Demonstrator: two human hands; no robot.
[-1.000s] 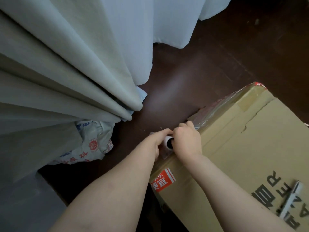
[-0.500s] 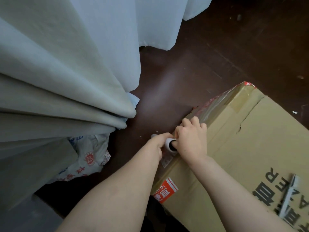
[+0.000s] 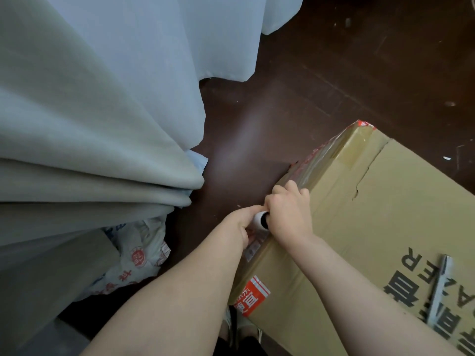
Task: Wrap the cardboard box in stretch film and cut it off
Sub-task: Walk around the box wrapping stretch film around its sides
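A large brown cardboard box (image 3: 380,227) with black lettering and a red label lies on the dark floor at the lower right. Clear stretch film (image 3: 316,160) covers its left side up to the far corner. A white stretch film roll (image 3: 260,220) shows only its core end at the box's left top edge. My right hand (image 3: 289,214) grips the roll from the right, fingers curled over the box edge. My left hand (image 3: 240,223) holds the roll's left side, fingers hidden below it.
Grey curtains (image 3: 102,124) hang in folds over the left half. A white printed plastic bag (image 3: 138,255) lies under them. Dark wooden floor (image 3: 295,93) stretches beyond the box. A slim grey and white tool (image 3: 440,286) lies on the box top at right.
Both hands with the roll have slid along the box's left edge toward the far corner, and the view has shifted with them.
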